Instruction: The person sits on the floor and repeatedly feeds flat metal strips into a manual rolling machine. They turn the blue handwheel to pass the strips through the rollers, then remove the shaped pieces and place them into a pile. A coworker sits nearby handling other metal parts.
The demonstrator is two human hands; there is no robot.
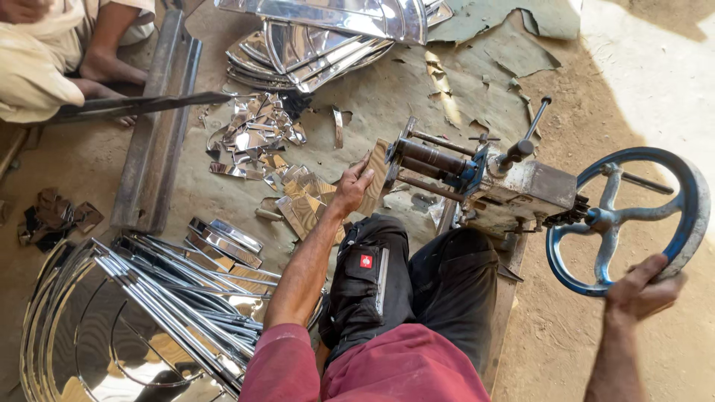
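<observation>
Presently, the left hand (353, 184) gripped a flat metal strip (377, 176), fingers closed round its edge, feeding it against the rollers (432, 158) of a hand-cranked machine (514, 186) just right of that hand. The right hand (640, 286) was clenched on the rim of the blue handwheel (689, 201). Shiny offcuts (257, 138) lay beyond the left hand; chrome trim pieces (179, 290) lay left of its forearm.

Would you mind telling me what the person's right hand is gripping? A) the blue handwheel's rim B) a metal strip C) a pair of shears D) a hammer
A: the right hand wraps the lower rim of the blue handwheel, while the left hand holds a metal strip at the machine.
</observation>
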